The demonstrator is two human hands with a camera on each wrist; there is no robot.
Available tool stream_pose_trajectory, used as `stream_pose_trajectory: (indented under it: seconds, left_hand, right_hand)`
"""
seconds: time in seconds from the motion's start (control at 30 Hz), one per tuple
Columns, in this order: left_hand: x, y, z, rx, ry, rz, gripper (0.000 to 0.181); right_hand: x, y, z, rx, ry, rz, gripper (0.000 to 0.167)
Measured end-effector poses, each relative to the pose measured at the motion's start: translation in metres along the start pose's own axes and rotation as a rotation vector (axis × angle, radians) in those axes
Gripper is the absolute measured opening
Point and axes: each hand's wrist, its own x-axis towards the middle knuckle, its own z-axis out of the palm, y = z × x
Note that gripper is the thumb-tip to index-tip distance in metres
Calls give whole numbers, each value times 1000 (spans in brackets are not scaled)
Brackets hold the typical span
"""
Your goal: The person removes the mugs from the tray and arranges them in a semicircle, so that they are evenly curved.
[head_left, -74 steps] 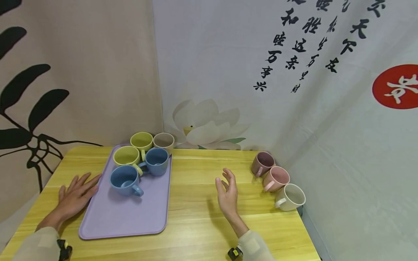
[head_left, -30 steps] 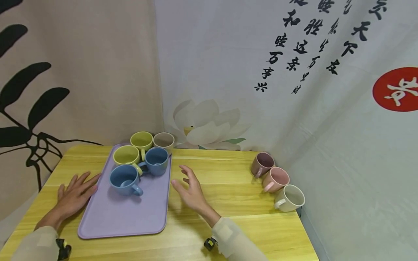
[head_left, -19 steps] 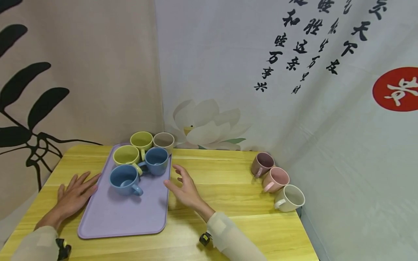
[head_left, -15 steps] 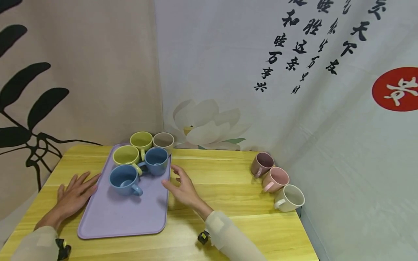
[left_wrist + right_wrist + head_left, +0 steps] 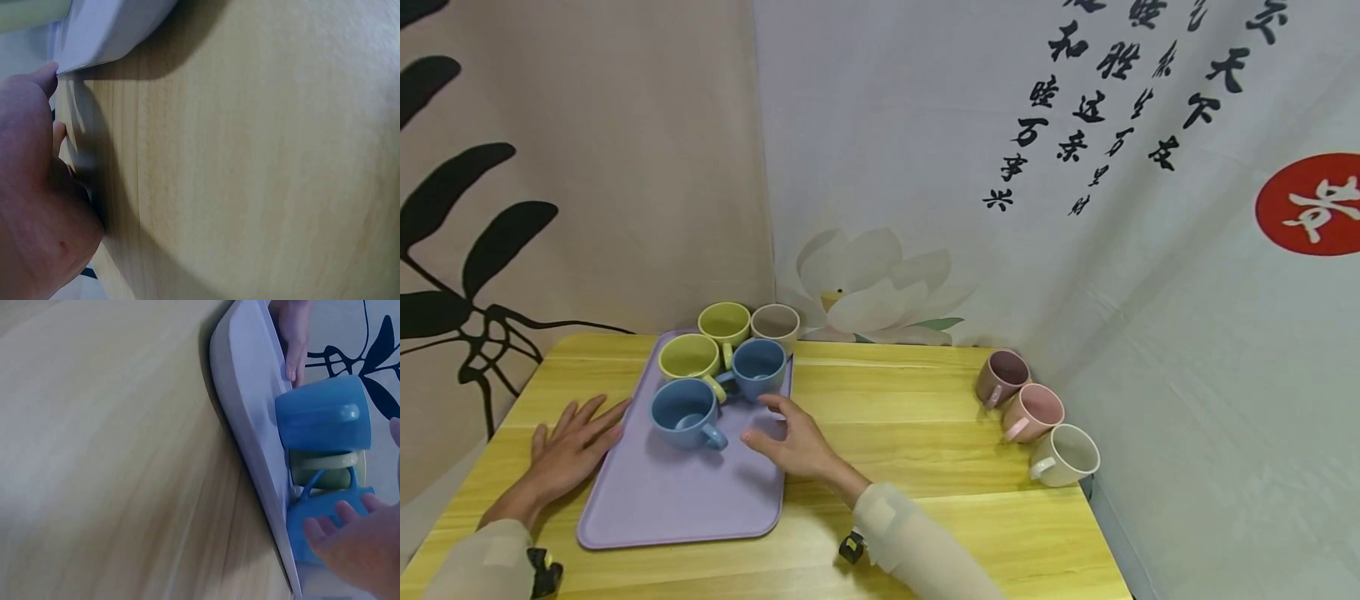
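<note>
– Currently, how does the right hand's grip (image 5: 797,446) stand?

– Apart: thumb and fingers are separated over the right edge of the lilac tray (image 5: 681,508), near the front blue mug (image 5: 683,414) and rear blue mug (image 5: 758,373), both upright upon it.

– And the left hand's grip (image 5: 571,454)?

– Fingers spread, touching the tray's left edge.

– What else appears?

– Behind, two green mugs (image 5: 688,358) and a grey mug (image 5: 777,327); along the right side of the surface (image 5: 1030,533), a plum mug (image 5: 1003,379), pink mug (image 5: 1034,412) and cream mug (image 5: 1063,456).
</note>
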Motion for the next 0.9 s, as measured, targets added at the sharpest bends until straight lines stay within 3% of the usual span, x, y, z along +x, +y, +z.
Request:
stream_pose_trajectory:
  seconds: [0.23,0.43,0.73,0.9]
  left_hand:
    - [-1,-1,1,2,6,0,69]
    - [-1,-2,1,5,5,0,69]
    - [-1,-1,1,7,8,4,69]
    - [0,-4,2,8,10,4,69]
  right_hand:
    - [2,-4,13,5,-75,-11,61]
    - [4,-8,26,100,-123,-4,42]
    - [6,-11,40,55,-110,4,29]
    - [11,-13,45,91,-110,37,25]
